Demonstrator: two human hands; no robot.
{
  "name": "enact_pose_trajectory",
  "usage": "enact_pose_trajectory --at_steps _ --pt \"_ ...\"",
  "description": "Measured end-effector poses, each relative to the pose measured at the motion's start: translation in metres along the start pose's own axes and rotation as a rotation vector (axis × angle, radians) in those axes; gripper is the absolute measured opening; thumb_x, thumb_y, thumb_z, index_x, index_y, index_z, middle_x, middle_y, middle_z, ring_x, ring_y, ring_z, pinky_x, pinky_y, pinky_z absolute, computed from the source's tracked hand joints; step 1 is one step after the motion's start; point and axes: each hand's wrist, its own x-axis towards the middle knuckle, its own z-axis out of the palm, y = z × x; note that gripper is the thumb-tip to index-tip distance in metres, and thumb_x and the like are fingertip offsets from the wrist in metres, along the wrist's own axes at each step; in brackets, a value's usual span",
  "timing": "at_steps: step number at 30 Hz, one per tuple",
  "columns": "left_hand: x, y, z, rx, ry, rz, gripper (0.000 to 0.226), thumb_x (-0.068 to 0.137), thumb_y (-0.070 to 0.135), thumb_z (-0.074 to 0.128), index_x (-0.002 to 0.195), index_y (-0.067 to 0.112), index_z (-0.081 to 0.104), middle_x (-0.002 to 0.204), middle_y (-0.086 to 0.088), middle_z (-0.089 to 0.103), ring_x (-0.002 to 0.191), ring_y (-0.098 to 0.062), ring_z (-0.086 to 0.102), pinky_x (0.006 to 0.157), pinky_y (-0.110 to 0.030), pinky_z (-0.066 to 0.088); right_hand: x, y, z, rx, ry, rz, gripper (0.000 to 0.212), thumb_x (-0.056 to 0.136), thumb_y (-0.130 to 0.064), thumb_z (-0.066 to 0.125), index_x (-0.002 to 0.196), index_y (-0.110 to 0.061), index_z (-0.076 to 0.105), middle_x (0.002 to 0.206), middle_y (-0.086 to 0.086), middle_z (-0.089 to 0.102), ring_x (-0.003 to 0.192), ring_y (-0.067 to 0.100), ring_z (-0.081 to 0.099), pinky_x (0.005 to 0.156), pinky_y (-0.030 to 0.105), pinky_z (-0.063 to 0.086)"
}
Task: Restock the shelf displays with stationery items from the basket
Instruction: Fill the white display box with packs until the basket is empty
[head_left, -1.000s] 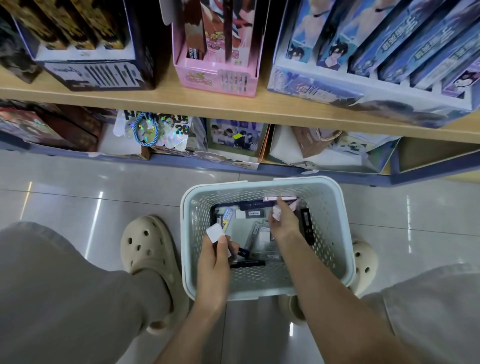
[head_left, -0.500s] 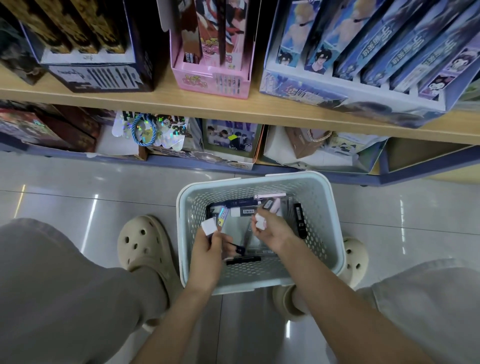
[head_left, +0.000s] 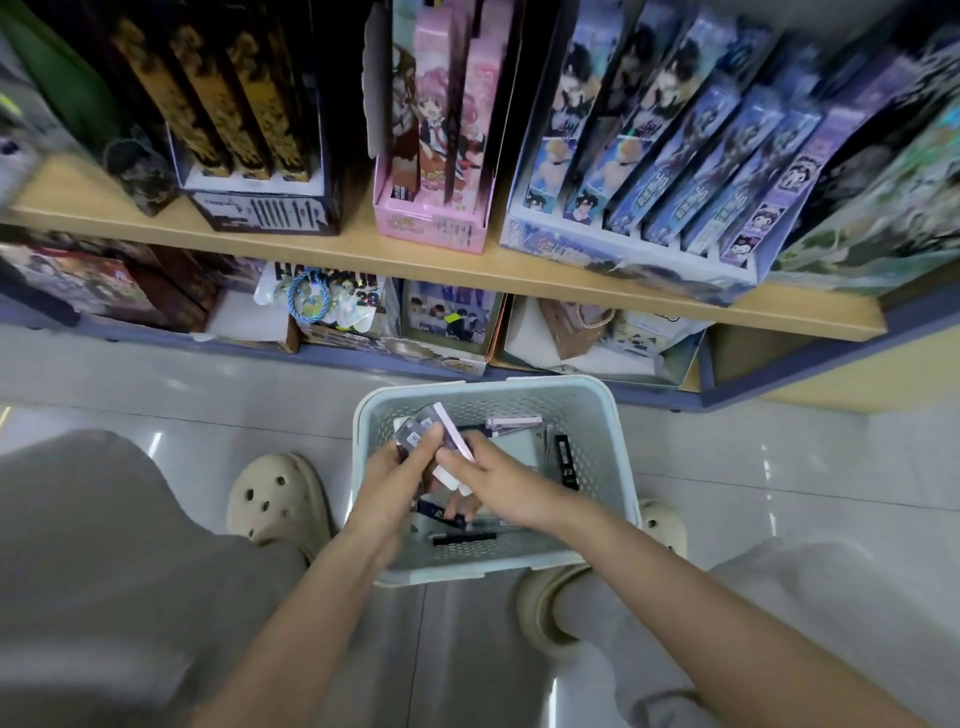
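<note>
Stationery packs (head_left: 566, 460) lie inside the pale basket (head_left: 519, 382). Just above the basket, the left hand (head_left: 395, 483) pinches a dark pack (head_left: 413, 434) and the right hand (head_left: 498, 483) pinches a slim pink pack (head_left: 454, 441). The two held packs touch. Beyond the basket stands the shelf (head_left: 519, 270).

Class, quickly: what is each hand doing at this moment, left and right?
Left hand: closed, gripping a greyish packet.
Right hand: closed, pinching a pink-edged packet.
</note>
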Motion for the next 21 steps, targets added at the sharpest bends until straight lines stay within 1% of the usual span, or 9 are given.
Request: enact_pose_trajectory --at_steps 3,7,10,13,14,15,17,19,21 --pt "-0.007 0.011 0.000 -0.019 0.024 0.043 0.029 0.091 0.035 0.058 0.086 0.009 0.070 0.071 -0.015 0.066 0.053 -0.023 0.054 0.063 -0.035 0.047 -0.009 -0.012 0.006 -0.031 0.093 -0.010 0.035 0.102 -0.033 0.034 0.131 -0.014 0.033 0.094 -0.002 0.053 0.065 0.013 0.057 0.060 0.029 0.051" --pt "-0.014 0.023 0.008 -0.077 0.166 0.062 0.030 0.096 0.027 0.053 0.077 0.006 0.062 0.057 -0.007 0.059 0.049 -0.020 0.048 0.050 -0.030 0.035 -0.022 -0.031 0.017 0.126 0.213 -0.074 0.034 0.103 -0.025 0.035 0.133 -0.011 0.041 0.089 0.004 0.054 0.065 0.013 0.058 0.059 0.022 0.056" --pt "-0.026 0.037 0.015 -0.135 0.201 0.113 0.025 0.096 0.024 0.053 0.080 0.007 0.062 0.068 -0.009 0.065 0.059 -0.021 0.056 0.058 -0.032 0.042 -0.032 -0.045 0.020 0.191 0.370 -0.102 0.034 0.103 -0.024 0.035 0.131 -0.007 0.042 0.081 0.011 0.057 0.066 0.019 0.061 0.073 0.038 0.059" --pt "-0.038 0.051 0.019 -0.193 0.198 0.192 0.022 0.097 0.019 0.051 0.082 0.010 0.065 0.073 -0.005 0.070 0.066 -0.020 0.063 0.063 -0.032 0.049 -0.043 -0.061 0.019 0.098 0.444 -0.120 0.026 0.103 -0.028 0.034 0.119 -0.014 0.048 0.096 0.022 0.062 0.074 0.024 0.063 0.080 0.047 0.056" --pt "-0.042 0.056 0.021 -0.213 0.191 0.205 0.021 0.097 0.018 0.051 0.084 0.011 0.065 0.074 -0.003 0.071 0.066 -0.019 0.065 0.062 -0.030 0.052 -0.048 -0.067 0.019 0.039 0.471 -0.108 0.031 0.103 -0.031 0.033 0.114 -0.008 0.051 0.101 0.022 0.064 0.081 0.027 0.064 0.083 0.048 0.054" --pt "-0.046 0.062 0.022 -0.236 0.182 0.207 0.019 0.097 0.017 0.051 0.087 0.010 0.066 0.075 -0.003 0.072 0.067 -0.018 0.066 0.060 -0.028 0.054 -0.051 -0.072 0.017 -0.011 0.492 -0.087 0.040 0.103 -0.034 0.033 0.113 -0.001 0.053 0.106 0.021 0.064 0.089 0.030 0.063 0.088 0.047 0.051" --pt "-0.056 0.073 0.023 -0.265 0.161 0.199 0.016 0.097 0.020 0.051 0.094 0.011 0.064 0.080 -0.004 0.071 0.069 -0.016 0.067 0.058 -0.027 0.055 -0.060 -0.083 0.011 -0.022 0.522 -0.069 0.043 0.102 -0.034 0.034 0.108 -0.001 0.061 0.105 0.013 0.066 0.092 0.019 0.062 0.087 0.026 0.049" --pt "-0.067 0.089 0.023 -0.252 0.135 0.202 0.016 0.098 0.022 0.050 0.094 0.012 0.061 0.085 -0.005 0.070 0.074 -0.019 0.065 0.063 -0.030 0.054 -0.070 -0.097 0.002 0.062 0.515 -0.087 0.030 0.103 -0.028 0.036 0.101 -0.011 0.062 0.093 -0.005 0.064 0.077 0.001 0.057 0.063 0.006 0.043" --pt "-0.079 0.107 0.022 -0.232 0.104 0.239 0.018 0.098 0.023 0.049 0.090 0.013 0.061 0.083 -0.005 0.069 0.075 -0.018 0.064 0.067 -0.031 0.050 -0.082 -0.108 -0.008 0.084 0.527 -0.096 0.023 0.103 -0.021 0.036 0.101 -0.008 0.055 0.085 -0.008 0.061 0.062 0.001 0.051 0.054 0.007 0.040"
